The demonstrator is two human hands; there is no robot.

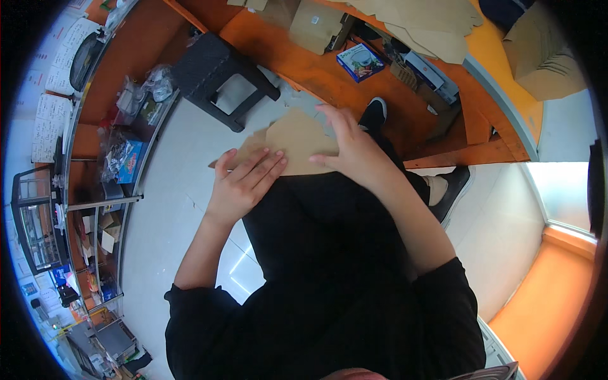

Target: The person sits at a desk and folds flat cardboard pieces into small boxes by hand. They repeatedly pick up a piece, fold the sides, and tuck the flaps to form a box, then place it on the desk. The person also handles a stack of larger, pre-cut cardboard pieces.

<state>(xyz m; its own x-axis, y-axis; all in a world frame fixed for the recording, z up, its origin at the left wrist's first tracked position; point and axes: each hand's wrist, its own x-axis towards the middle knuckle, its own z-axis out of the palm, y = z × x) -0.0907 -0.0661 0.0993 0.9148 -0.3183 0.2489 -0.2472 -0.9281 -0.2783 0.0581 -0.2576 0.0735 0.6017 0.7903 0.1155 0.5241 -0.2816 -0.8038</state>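
A flat piece of brown cardboard (296,140) with angled edges lies across my lap, over the dark trousers. My left hand (244,180) rests on its left part, fingers stretched out flat on the surface. Over its right edge is my right hand (345,145), fingers spread and curved, thumb pointing in across the cardboard. Whether the right thumb touches the cardboard or hovers just above it, I cannot tell. Nothing is gripped in either hand.
Ahead on the left stands a black plastic stool (218,69). An orange shelf (304,60) holds a blue box (360,62) and cartons. More cardboard sheets (424,25) lie on the yellow tabletop (506,82). Left, a shelving rack (104,202) carries bagged items.
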